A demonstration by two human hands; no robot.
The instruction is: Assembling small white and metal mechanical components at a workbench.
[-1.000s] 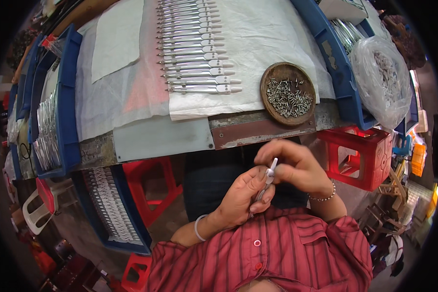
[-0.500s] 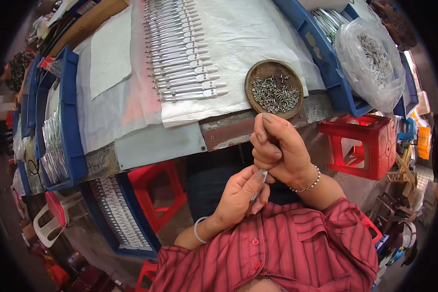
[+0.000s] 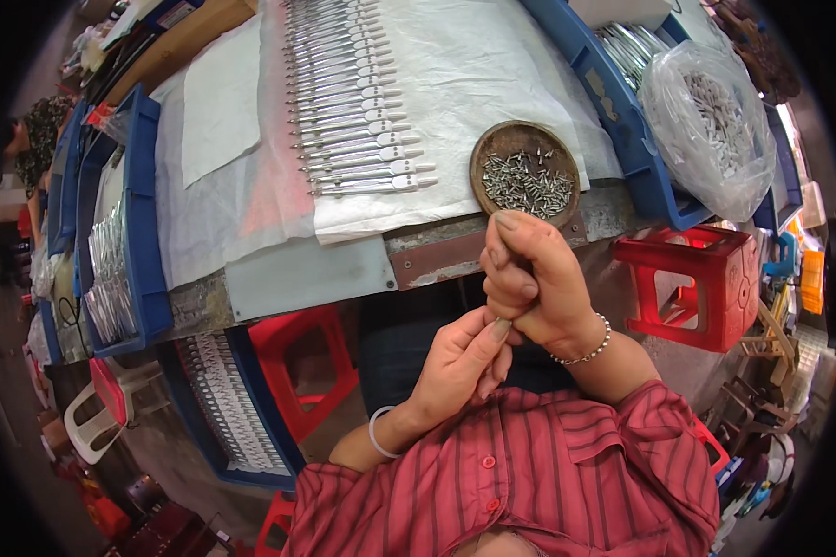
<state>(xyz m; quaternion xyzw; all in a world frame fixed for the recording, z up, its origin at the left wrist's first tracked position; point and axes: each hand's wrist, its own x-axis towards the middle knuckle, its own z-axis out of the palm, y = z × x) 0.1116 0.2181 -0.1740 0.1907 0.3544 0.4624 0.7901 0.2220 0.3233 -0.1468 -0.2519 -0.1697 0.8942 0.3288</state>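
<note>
My left hand [image 3: 458, 357] is closed in a pinch, thumb against fingers. A tiny shiny bit shows at its thumb tip, too small to name. Just above and to the right, touching it, my right hand [image 3: 541, 278] is closed with curled fingers, and anything inside is hidden. Both hands are in front of the table edge, near my chest. Beyond the right hand stands a round wooden bowl [image 3: 475, 176] of small metal screws or rivets [image 3: 528, 182]. Further left, slim silvery metal pieces [image 3: 358, 135] lie in a neat row on white cloth [image 3: 474, 56].
Blue bins with metal parts flank the table, one at left [image 3: 144, 223], one at right [image 3: 613, 121]. A clear plastic bag [image 3: 706, 130] of small parts rests on the right bin. A lower blue tray [image 3: 232, 408] and red stools [image 3: 692, 288] stand below the table.
The pale metallic piece seen between my left fingers before is now mostly hidden, with only a tiny glint showing. My left thumb has shifted slightly up toward the right hand.
</note>
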